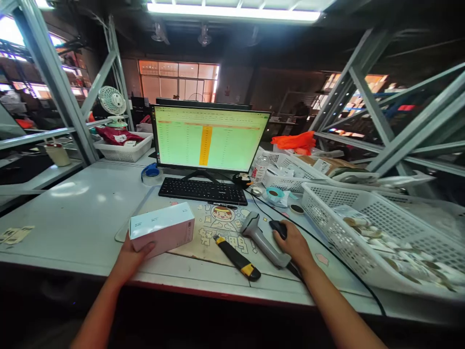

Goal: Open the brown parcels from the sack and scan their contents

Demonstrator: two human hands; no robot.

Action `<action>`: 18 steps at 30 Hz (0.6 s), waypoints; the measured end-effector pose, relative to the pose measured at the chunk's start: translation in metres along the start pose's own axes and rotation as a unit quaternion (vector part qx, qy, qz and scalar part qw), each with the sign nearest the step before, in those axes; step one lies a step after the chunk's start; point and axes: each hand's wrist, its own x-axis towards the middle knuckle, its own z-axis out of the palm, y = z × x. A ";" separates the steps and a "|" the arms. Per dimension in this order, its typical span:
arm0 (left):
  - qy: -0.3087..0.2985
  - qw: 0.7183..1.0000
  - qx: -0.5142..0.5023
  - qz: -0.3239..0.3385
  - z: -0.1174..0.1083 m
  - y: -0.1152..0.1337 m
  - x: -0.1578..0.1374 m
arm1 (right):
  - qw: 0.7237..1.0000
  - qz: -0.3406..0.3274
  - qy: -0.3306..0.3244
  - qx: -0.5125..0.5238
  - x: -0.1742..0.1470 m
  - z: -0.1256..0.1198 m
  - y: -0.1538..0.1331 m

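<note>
Fingers of the left hand (132, 254) wrapped around a pink-and-white box (162, 229), right hand (294, 242) fingers curled over a black mouse (279, 227), grey barcode scanner (262, 240) just beside on the bench (80, 218)

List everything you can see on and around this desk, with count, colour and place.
box: 1, white and pink, desk front left, in left hand
scanner: 1, grey, right of centre, beside right hand
mouse: 1, black, under right hand
knife: 1, black and yellow, front centre
mat: 1, tan with a cartoon, under knife and scanner
keyboard: 1, black, below monitor
monitor: 1, green sheet shown, desk back
tape: 1, blue, left of keyboard
fan: 1, white, back left
baskets: 3, white, one back left, two right
desk: 1, grey
left hand: holds box
right hand: on mouse
</note>
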 end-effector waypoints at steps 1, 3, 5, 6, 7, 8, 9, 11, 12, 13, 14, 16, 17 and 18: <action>-0.001 1.000 -0.002 0.005 0.000 -0.001 0.000 | 1.000 -0.007 0.000 0.002 0.001 0.001 0.001; -0.002 1.000 -0.005 0.016 0.000 -0.004 0.000 | 1.000 -0.027 -0.002 0.008 0.002 0.002 0.003; -0.006 1.000 -0.007 0.025 0.000 -0.006 0.000 | 0.999 -0.046 -0.002 0.015 0.004 0.004 0.006; -0.009 1.000 -0.008 0.028 0.001 -0.007 0.000 | 0.998 -0.053 -0.001 0.019 0.005 0.005 0.007; -0.011 0.999 -0.009 0.029 0.001 -0.007 0.000 | 0.998 -0.058 0.001 0.021 0.005 0.006 0.009; -0.012 0.999 -0.009 0.030 0.001 -0.007 0.000 | 0.998 -0.063 0.003 0.023 0.006 0.007 0.010; -0.015 0.999 -0.008 0.029 0.001 -0.006 0.000 | 0.997 -0.067 0.007 0.023 0.006 0.008 0.012; -0.018 0.999 -0.007 0.026 0.001 -0.003 -0.001 | 0.996 -0.080 0.012 0.023 0.007 0.010 0.014; -0.017 1.000 -0.007 0.024 0.001 -0.002 -0.001 | 0.996 -0.085 0.014 0.022 0.007 0.010 0.014; -0.016 1.000 -0.009 0.021 0.001 -0.001 -0.002 | 0.996 -0.090 0.014 0.022 0.007 0.011 0.015; -0.015 1.000 -0.011 0.019 0.001 0.000 -0.002 | 0.995 -0.092 0.014 0.021 0.007 0.011 0.015; -0.016 1.000 -0.017 0.019 0.001 0.003 -0.003 | 0.996 -0.091 0.013 0.017 0.007 0.011 0.015; -0.018 0.999 -0.017 0.020 0.001 0.004 -0.004 | 0.996 -0.090 0.012 0.015 0.007 0.011 0.015; -0.019 1.000 -0.017 0.019 0.002 0.004 -0.004 | 0.996 -0.089 0.010 0.015 0.008 0.010 0.014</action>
